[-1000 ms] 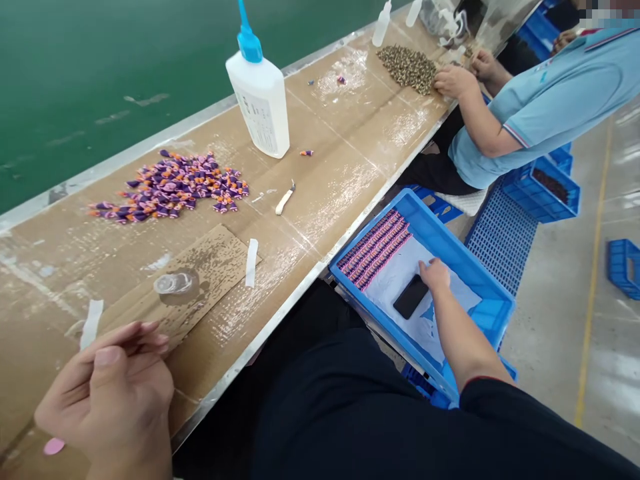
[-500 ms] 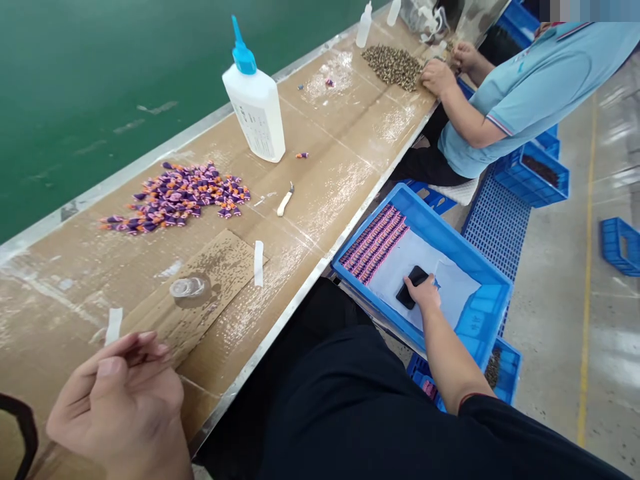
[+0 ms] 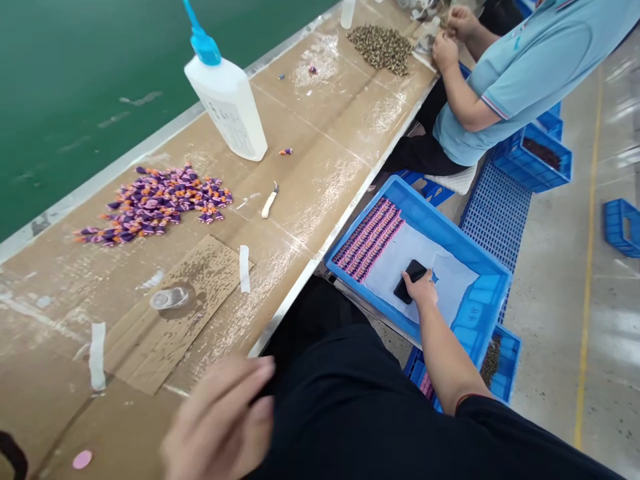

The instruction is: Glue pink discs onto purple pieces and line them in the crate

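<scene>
My right hand grips a black smartphone inside a blue plastic crate. The phone rests over white paper that lines the crate. Beside it, several neat rows of small purple, pink and orange pieces fill the crate's far left end. My left hand, blurred by motion, hovers at the table's near edge by my lap. Its fingers are loosely bent, apart from the thumb, and nothing shows in them.
On the table stand a white glue bottle, a heap of purple-orange pieces, a small white-handled tool and taped cardboard with a clear cup. A co-worker sits beyond, near a brass-coloured pile.
My left hand has moved right, from over the table toward my lap. A pink disc now shows at the lower left. My right hand stays on the phone; the view has shifted slightly.
</scene>
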A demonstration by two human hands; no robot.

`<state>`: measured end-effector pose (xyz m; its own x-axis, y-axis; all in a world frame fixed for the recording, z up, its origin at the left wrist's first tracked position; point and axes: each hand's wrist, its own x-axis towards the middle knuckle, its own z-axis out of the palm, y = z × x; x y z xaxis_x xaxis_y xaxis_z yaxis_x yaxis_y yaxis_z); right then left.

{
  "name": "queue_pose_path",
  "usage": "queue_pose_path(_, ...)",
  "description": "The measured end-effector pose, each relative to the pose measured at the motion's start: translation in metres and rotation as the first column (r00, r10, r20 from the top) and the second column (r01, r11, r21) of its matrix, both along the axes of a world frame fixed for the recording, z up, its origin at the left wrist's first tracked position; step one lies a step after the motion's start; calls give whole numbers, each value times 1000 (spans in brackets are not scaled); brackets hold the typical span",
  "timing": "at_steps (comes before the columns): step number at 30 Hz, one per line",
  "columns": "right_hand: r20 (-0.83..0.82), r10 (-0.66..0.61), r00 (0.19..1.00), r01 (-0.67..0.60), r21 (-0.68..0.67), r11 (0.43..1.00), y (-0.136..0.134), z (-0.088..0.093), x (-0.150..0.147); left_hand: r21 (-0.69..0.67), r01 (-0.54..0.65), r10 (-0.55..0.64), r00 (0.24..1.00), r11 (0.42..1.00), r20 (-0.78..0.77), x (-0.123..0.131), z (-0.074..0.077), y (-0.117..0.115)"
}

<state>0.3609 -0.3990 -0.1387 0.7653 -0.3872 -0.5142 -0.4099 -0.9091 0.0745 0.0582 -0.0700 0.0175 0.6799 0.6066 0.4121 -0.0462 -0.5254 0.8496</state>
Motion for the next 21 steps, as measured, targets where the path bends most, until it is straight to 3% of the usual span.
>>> queue_pose_path(2,7,-2,1000,1,20,1000,-6,-2,0,215,306,-314,949,927,3,50,-9,-35)
queue_pose_path(4,19,0,1000,-1,47,999,-13,-5,1,267,493,-486,869,828,-98,112,-31,-66)
queue_pose_path(5,26,2,1000,-3,63,998,-16,-7,1,290,589,-544,808,754,-227,143,-45,-78)
queue_pose_path(7,45,8,999,-12,99,995,-25,-11,0,254,781,-546,591,570,-593,201,-73,-99)
queue_pose_path(8,56,10,998,-17,116,993,-29,-14,0,224,834,-492,491,505,-719,226,-85,-109)
queue_pose_path(9,66,12,998,-21,131,991,-33,-17,-1,206,857,-465,441,472,-768,248,-96,-117)
queue_pose_path(12,165,28,986,-58,180,982,-45,-32,-4,185,893,-427,368,411,-826,295,-118,-143)
queue_pose_path(14,308,85,948,-156,213,965,-52,-44,-7,173,910,-408,331,378,-851,316,-129,-158)
queue_pose_path(18,531,283,799,-432,180,883,-58,-67,-11,155,920,-347,286,361,-893,341,-151,-178)
queue_pose_path(21,557,330,762,-482,148,863,-57,-74,-12,144,919,-315,268,366,-910,349,-164,-182)
